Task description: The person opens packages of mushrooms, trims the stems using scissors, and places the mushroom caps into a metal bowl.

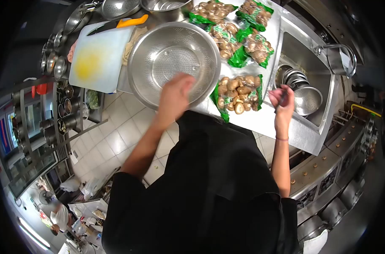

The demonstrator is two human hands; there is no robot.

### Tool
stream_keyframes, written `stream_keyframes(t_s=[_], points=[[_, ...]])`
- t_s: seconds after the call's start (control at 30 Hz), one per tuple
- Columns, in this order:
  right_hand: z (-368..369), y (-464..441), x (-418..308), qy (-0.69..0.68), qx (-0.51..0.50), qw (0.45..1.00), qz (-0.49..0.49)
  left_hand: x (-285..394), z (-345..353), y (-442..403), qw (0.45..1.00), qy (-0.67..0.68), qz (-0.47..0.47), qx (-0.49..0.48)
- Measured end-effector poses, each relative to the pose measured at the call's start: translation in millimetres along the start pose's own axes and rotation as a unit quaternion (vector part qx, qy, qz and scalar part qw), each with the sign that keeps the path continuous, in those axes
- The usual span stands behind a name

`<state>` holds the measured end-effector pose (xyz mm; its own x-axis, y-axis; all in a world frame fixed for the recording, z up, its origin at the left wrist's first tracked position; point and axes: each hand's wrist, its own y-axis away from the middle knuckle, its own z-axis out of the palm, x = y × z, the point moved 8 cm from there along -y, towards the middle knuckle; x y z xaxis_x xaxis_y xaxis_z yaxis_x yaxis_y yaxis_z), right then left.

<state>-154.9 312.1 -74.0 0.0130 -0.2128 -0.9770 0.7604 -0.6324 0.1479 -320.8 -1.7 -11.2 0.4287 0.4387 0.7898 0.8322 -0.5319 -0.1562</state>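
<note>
Over the near rim of a large perforated metal colander (144, 63), my left hand (174, 98) is blurred by motion. Its fingers are smeared, so I cannot make out whether they hold anything. My right hand (284, 101) is raised by the sink's near left edge, fingers curled around a small dark thing too unclear to name. Between the hands lies a bag of brown mushrooms (239, 94) with green wrapping at its ends. Several more mushroom bags (224, 38) lie farther back on the steel counter (260, 120).
A sink (296, 46) on the right holds stacked metal bowls and a small colander (307, 100). To the left are a yellow-stained white cutting board (100, 59) and an orange-handled knife (132, 21). More metal bowls (167, 6) stand behind. Another person (61, 218) is far off, lower left.
</note>
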Motion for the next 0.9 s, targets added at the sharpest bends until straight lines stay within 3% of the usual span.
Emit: stream_keyframes(t_s=[0.03, 0.1, 0.2, 0.5, 0.6, 0.63, 0.7, 0.8, 0.87, 0.9], points=[[-10, 5, -3, -0.028, 0.024, 0.999, 0.010, -40, -10, -15, 0.998, -0.024, -0.053, -0.016], [-16, 15, -13, 0.055, 0.036, 0.998, -0.018, -102, -9, -27, 0.978, -0.158, -0.060, -0.120], [-10, 28, -18, 0.090, 0.051, 0.995, -0.012, -136, 9, -32, 0.961, -0.177, -0.048, -0.209], [16, 44, -20, 0.109, 0.064, 0.992, -0.011, -126, 29, -32, 0.930, -0.262, 0.083, -0.245], [9, 49, -19, 0.026, 0.037, 0.999, 0.020, -123, 26, -44, 0.940, -0.258, 0.089, -0.204], [2, 51, -26, 0.038, 0.077, 0.995, 0.043, -98, 22, -57, 0.951, -0.226, 0.079, -0.197], [-8, 54, -51, 0.188, 0.075, 0.979, -0.030, -27, 16, -89, 0.972, -0.135, 0.073, -0.180], [-39, 57, -74, 0.131, 0.117, 0.983, -0.054, 90, 27, -113, 0.980, 0.013, 0.153, -0.124], [-60, 55, -85, 0.023, 0.148, 0.987, -0.052, 133, 71, -117, 0.967, 0.009, 0.198, -0.157], [-67, 54, -97, 0.072, 0.157, 0.981, -0.091, 153, 96, -115, 0.961, 0.029, 0.226, -0.157]])
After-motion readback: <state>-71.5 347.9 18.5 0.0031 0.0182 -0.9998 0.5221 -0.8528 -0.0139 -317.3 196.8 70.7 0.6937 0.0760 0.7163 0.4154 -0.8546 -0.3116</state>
